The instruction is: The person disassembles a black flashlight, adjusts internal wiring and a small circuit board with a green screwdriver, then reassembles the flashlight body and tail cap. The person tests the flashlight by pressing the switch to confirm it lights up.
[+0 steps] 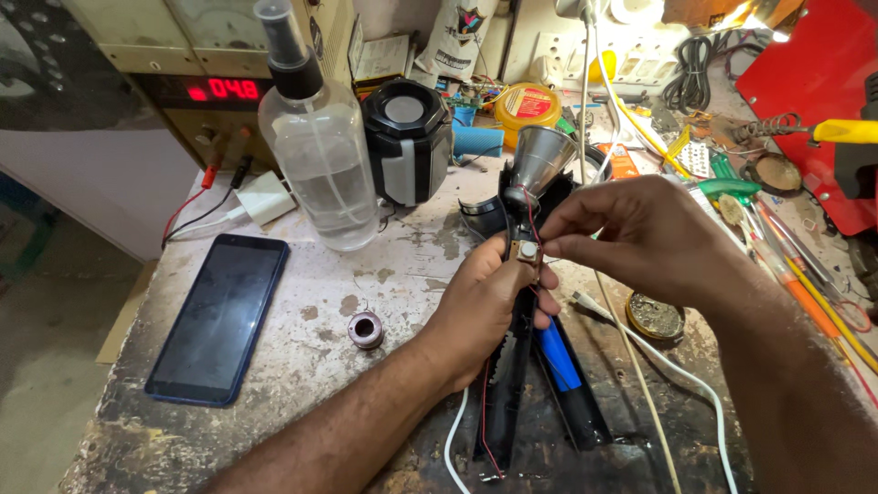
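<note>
Two bare hands work on the small switch board of an opened torch over a cluttered repair bench.

The left hand [485, 306] is closed around the black torch body [506, 402], thumb steadying the small switch board [528, 251] at centre frame; the right hand [640, 233], at 3 o'clock of the board, pinches its edge where the thin red and black wires [531, 212] rise to the silver reflector [540, 157] at 12 o'clock. A blue cell [556, 357] lies in the shell at 6 o'clock. Judged from this, keep the left grip firm and the wires slack, so no joint tears. A solder spool [366, 329] sits at 9 o'clock, a dark phone [219, 316] beyond it, and a spray bottle [320, 155] at 10 o'clock.
</note>
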